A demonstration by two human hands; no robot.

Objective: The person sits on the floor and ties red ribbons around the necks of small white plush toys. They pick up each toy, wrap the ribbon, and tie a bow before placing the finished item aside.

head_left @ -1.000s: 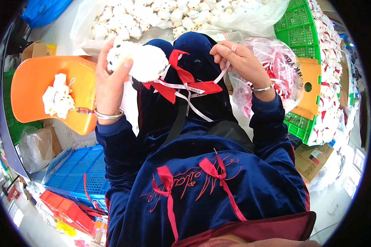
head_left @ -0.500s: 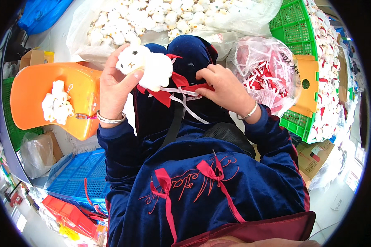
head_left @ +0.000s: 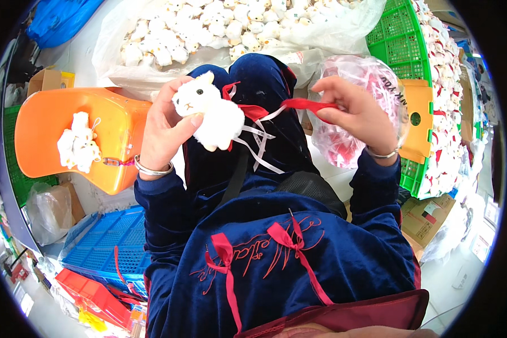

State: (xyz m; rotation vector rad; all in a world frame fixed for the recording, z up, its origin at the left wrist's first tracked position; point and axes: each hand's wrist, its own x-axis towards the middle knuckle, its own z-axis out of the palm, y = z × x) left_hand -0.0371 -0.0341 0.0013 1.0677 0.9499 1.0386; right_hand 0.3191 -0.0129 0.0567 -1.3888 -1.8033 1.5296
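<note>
Across the far side of a crowded room, small white plush toys [head_left: 219,22] lie heaped in an opened clear plastic sheet [head_left: 343,25] on the pale floor [head_left: 450,290]. At the left, a blue crate [head_left: 110,242] and a red crate [head_left: 90,296] stand low, and above them an orange chair [head_left: 36,127] carries a few more white toys [head_left: 79,141] clustered together.

Next comes the left hand [head_left: 166,124], its thumb and fingers pinching a white plush animal [head_left: 222,125] by the head end, held above the lap; the toy sits slightly lower and further right than half a second ago. On the lap, red cloth [head_left: 254,112] and white ribbons [head_left: 270,164] lie crossed.

The right hand [head_left: 360,112] has swung off that pile to the right, and its thumb and fingers now pinch a red strip [head_left: 307,104], apparently leaving one piece picked out. A white ribbon runs from the strip's tip toward the pile; whether they are joined I cannot tell, so a snag seems possible.

Behind that hand, a clear bag [head_left: 341,149] partly shows; further right, a green crate [head_left: 400,42] and cardboard panel [head_left: 419,104] border rows of white-and-red toys [head_left: 442,112].
</note>
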